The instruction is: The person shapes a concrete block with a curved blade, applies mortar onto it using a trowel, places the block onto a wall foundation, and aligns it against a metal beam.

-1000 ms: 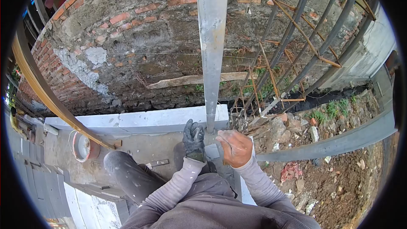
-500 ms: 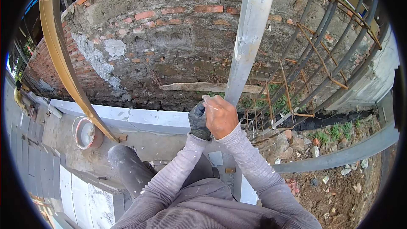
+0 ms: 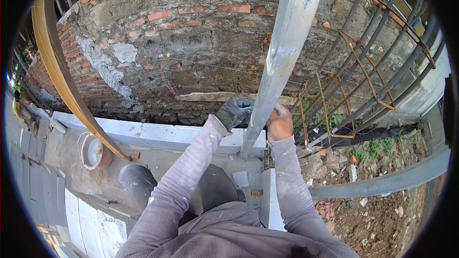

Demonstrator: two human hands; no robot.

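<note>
A pale grey metal post (image 3: 282, 50) slants down in front of me, between my hands. To its left is my left hand (image 3: 234, 113), in a dark, dusty glove; its fingers curl towards the post, and what they hold, if anything, does not show. My right hand (image 3: 280, 124), bare, is closed at the post's right side, its fingertips partly hidden. Below my left hand runs a low row of white blocks (image 3: 167, 135). Past my hands a thin string (image 3: 210, 65) crosses in front of the old brick wall (image 3: 191, 43).
A yellowish curved-looking post (image 3: 64, 67) and a bucket (image 3: 95, 152) stand left. Steel rebar (image 3: 363, 43) with rusty ties leans at the right, above rubble and soil (image 3: 368, 224). White blocks (image 3: 86, 220) are stacked lower left. A grey beam (image 3: 382, 181) crosses at right.
My hands were together left of the post; now they are apart, one on each side of it. My right hand has moved right and slightly down. The view has shifted slightly.
</note>
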